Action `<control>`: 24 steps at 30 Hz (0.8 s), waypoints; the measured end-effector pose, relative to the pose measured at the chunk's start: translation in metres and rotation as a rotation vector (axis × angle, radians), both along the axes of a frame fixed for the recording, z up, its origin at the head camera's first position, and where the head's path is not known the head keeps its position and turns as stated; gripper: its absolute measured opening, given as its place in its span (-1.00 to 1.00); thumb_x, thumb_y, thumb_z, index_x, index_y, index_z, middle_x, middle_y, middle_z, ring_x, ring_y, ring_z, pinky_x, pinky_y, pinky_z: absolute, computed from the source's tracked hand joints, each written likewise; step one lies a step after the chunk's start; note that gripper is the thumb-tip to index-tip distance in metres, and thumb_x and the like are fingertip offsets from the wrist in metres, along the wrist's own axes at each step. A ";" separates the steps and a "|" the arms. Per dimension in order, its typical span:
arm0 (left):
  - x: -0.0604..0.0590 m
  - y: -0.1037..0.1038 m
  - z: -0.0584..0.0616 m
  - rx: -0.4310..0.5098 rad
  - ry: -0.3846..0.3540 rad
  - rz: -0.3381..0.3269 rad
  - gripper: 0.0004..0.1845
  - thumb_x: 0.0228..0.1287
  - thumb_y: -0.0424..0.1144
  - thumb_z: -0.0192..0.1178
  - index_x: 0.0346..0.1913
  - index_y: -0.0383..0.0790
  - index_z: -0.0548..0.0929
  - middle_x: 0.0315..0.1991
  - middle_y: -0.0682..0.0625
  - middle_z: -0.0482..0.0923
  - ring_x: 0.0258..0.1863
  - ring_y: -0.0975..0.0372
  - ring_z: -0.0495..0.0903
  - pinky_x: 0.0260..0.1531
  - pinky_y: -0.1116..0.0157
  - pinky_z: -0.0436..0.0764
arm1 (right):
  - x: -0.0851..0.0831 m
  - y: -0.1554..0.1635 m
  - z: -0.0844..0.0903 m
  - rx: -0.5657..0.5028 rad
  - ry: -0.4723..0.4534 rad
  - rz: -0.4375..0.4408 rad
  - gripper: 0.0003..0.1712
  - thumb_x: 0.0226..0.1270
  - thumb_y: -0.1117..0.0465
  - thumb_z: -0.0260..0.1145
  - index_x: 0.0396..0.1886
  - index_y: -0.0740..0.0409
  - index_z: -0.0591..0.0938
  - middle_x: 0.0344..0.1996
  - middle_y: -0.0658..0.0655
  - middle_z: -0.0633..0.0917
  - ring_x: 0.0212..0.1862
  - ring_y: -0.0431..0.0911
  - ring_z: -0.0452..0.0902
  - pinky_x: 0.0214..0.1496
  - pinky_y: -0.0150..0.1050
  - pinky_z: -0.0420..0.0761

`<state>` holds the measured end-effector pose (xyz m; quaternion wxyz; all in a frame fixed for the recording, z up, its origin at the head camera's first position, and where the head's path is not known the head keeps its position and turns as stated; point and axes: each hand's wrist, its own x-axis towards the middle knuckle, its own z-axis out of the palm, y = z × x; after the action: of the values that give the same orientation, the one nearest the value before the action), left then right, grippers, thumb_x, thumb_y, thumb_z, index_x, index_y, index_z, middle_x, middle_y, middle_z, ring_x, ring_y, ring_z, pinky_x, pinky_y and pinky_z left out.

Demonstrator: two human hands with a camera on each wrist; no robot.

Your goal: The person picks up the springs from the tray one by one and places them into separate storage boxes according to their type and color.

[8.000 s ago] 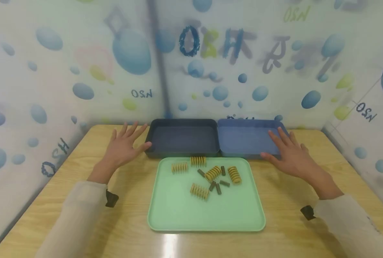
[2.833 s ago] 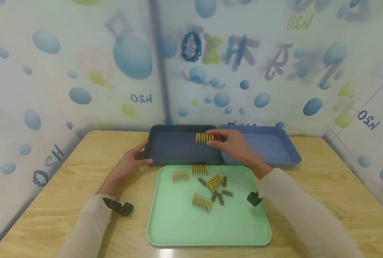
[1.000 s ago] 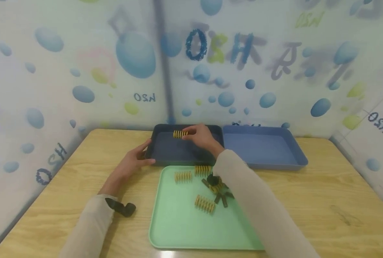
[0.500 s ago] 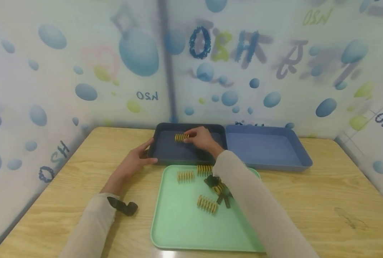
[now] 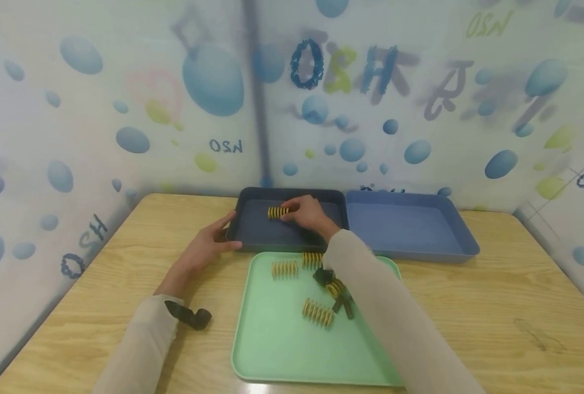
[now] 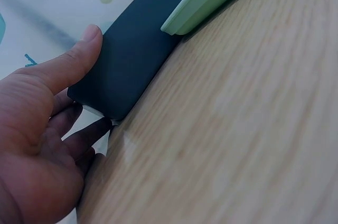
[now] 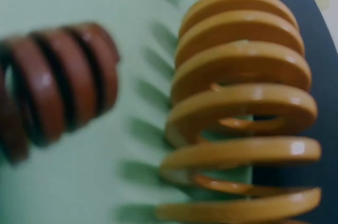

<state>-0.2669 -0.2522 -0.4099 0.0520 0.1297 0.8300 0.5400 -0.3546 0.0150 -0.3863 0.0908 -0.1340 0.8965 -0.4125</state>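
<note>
My right hand (image 5: pixel 309 212) pinches a yellow coil spring (image 5: pixel 275 212) between thumb and fingers, low inside the dark blue tray (image 5: pixel 272 247). The spring lies sideways, its free end pointing left. At that tray's left end, my left hand (image 5: pixel 200 251) holds the corner; in the left wrist view the thumb lies along the dark wall (image 6: pixel 127 55) and the fingers curl in below it. Several yellow springs (image 5: pixel 317 312) and small dark springs (image 5: pixel 348 308) lie on the green tray (image 5: pixel 282 345), some hidden by the right sleeve. Close up, the right wrist view shows a yellow spring (image 7: pixel 240 55) and a brown one (image 7: pixel 58 81).
A lighter blue tray (image 5: pixel 405 221) stands to the right against the dark one. The green tray sits just in front of both on a wooden table (image 5: pixel 494 306). Behind the table rises a wall (image 5: pixel 400 82) with blue drops.
Both hands were spread beside the trays at first. The right hand has since taken a yellow spring from the green tray, carried it left and lowered it into the dark tray. The left hand took hold of that tray.
</note>
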 end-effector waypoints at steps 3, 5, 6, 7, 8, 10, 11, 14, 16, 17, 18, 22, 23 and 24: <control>0.000 0.001 0.001 0.013 -0.008 -0.004 -0.11 0.18 -0.24 0.35 0.51 -0.09 0.08 0.47 -0.17 0.03 0.36 -0.15 0.15 0.29 -0.05 0.14 | 0.000 0.000 -0.001 0.001 0.003 -0.014 -0.59 0.22 0.13 0.41 0.08 0.04 0.66 0.00 0.09 0.65 0.06 -0.02 0.53 0.06 -0.11 0.51; 0.000 0.002 0.001 0.011 -0.010 -0.006 -0.11 0.18 -0.24 0.35 0.51 -0.09 0.08 0.47 -0.15 0.02 0.37 -0.15 0.14 0.29 -0.04 0.13 | -0.001 0.001 0.000 0.000 0.004 -0.023 -0.56 0.24 0.13 0.40 0.12 0.06 0.63 0.03 0.10 0.64 0.08 -0.01 0.51 0.07 -0.10 0.50; 0.000 0.001 0.001 0.009 -0.010 -0.006 -0.10 0.18 -0.24 0.35 0.51 -0.09 0.09 0.48 -0.14 0.02 0.37 -0.14 0.13 0.30 -0.04 0.13 | 0.000 0.001 0.000 0.000 0.003 -0.025 -0.55 0.25 0.14 0.39 0.15 0.06 0.61 0.05 0.11 0.62 0.09 0.00 0.50 0.08 -0.10 0.49; 0.000 0.002 0.001 0.006 -0.011 -0.006 -0.10 0.18 -0.23 0.35 0.51 -0.09 0.09 0.48 -0.13 0.02 0.38 -0.14 0.13 0.30 -0.03 0.12 | 0.000 0.001 0.001 -0.004 0.001 -0.027 -0.53 0.25 0.14 0.38 0.17 0.07 0.59 0.07 0.12 0.61 0.11 0.00 0.49 0.08 -0.09 0.49; -0.001 0.002 0.001 0.001 -0.012 -0.003 -0.11 0.18 -0.23 0.35 0.51 -0.08 0.09 0.48 -0.12 0.02 0.38 -0.14 0.13 0.30 -0.03 0.12 | 0.000 0.002 0.001 -0.008 -0.003 -0.028 -0.51 0.26 0.15 0.38 0.19 0.08 0.57 0.09 0.13 0.59 0.12 0.01 0.48 0.09 -0.08 0.48; -0.001 0.002 0.002 -0.004 -0.015 -0.001 -0.11 0.18 -0.22 0.35 0.51 -0.06 0.09 0.48 -0.10 0.02 0.38 -0.13 0.12 0.30 -0.02 0.13 | 0.000 0.003 0.002 -0.010 -0.004 -0.035 -0.46 0.26 0.15 0.37 0.24 0.09 0.52 0.14 0.14 0.56 0.16 0.02 0.45 0.11 -0.08 0.47; -0.001 0.002 0.002 -0.005 -0.015 -0.001 -0.11 0.18 -0.22 0.35 0.51 -0.06 0.09 0.48 -0.11 0.02 0.38 -0.13 0.12 0.30 -0.03 0.13 | 0.000 0.003 0.003 -0.010 -0.005 -0.039 -0.44 0.26 0.16 0.37 0.26 0.10 0.51 0.16 0.14 0.55 0.17 0.03 0.44 0.12 -0.08 0.47; -0.001 0.002 0.002 -0.005 -0.013 -0.001 -0.11 0.18 -0.21 0.35 0.51 -0.06 0.09 0.48 -0.12 0.01 0.38 -0.15 0.10 0.29 -0.05 0.13 | 0.000 0.005 0.004 -0.017 -0.016 -0.051 -0.40 0.26 0.18 0.38 0.30 0.11 0.46 0.19 0.14 0.53 0.19 0.03 0.42 0.11 -0.09 0.48; -0.001 0.001 0.002 -0.008 -0.006 -0.006 -0.10 0.18 -0.21 0.35 0.51 -0.08 0.08 0.48 -0.14 -0.01 0.39 -0.17 0.08 0.29 -0.08 0.13 | 0.000 0.006 0.004 -0.028 -0.031 -0.058 -0.38 0.26 0.20 0.37 0.32 0.12 0.43 0.19 0.15 0.53 0.19 0.03 0.43 0.09 -0.10 0.49; -0.001 0.001 0.002 -0.007 -0.004 -0.005 -0.10 0.18 -0.22 0.35 0.51 -0.09 0.08 0.48 -0.14 -0.01 0.39 -0.18 0.07 0.29 -0.08 0.13 | 0.000 0.007 0.005 -0.031 -0.039 -0.060 -0.36 0.26 0.21 0.38 0.32 0.11 0.42 0.18 0.16 0.54 0.18 0.03 0.44 0.09 -0.11 0.50; 0.000 0.001 0.002 -0.010 -0.002 -0.003 -0.10 0.18 -0.22 0.35 0.51 -0.09 0.08 0.48 -0.14 -0.01 0.39 -0.18 0.07 0.29 -0.08 0.13 | 0.000 0.007 0.005 -0.039 -0.050 -0.060 -0.35 0.26 0.21 0.37 0.33 0.11 0.41 0.17 0.17 0.54 0.17 0.04 0.44 0.08 -0.10 0.50; 0.001 0.001 0.001 0.004 -0.005 0.000 -0.11 0.18 -0.24 0.35 0.50 -0.08 0.09 0.48 -0.12 0.00 0.39 -0.15 0.09 0.30 -0.04 0.12 | 0.000 0.008 0.006 -0.038 -0.067 -0.054 -0.32 0.25 0.23 0.38 0.36 0.11 0.38 0.14 0.19 0.55 0.13 0.06 0.47 0.07 -0.09 0.50; 0.001 0.001 0.001 0.013 -0.006 0.000 -0.11 0.18 -0.25 0.35 0.50 -0.09 0.10 0.48 -0.12 0.00 0.39 -0.14 0.10 0.31 -0.03 0.11 | 0.000 0.008 0.006 -0.035 -0.070 -0.052 -0.31 0.25 0.23 0.38 0.37 0.11 0.37 0.14 0.19 0.55 0.13 0.06 0.47 0.07 -0.09 0.50; 0.001 0.001 0.001 0.016 -0.005 -0.004 -0.11 0.18 -0.24 0.35 0.50 -0.09 0.09 0.48 -0.13 0.00 0.39 -0.14 0.10 0.31 -0.03 0.11 | 0.000 0.008 0.006 -0.034 -0.070 -0.049 -0.31 0.24 0.23 0.38 0.37 0.11 0.37 0.14 0.19 0.55 0.14 0.06 0.46 0.08 -0.09 0.50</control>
<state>-0.2655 -0.2513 -0.4093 0.0541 0.1302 0.8254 0.5467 -0.3541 0.0230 -0.3800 0.1098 -0.0987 0.8887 -0.4341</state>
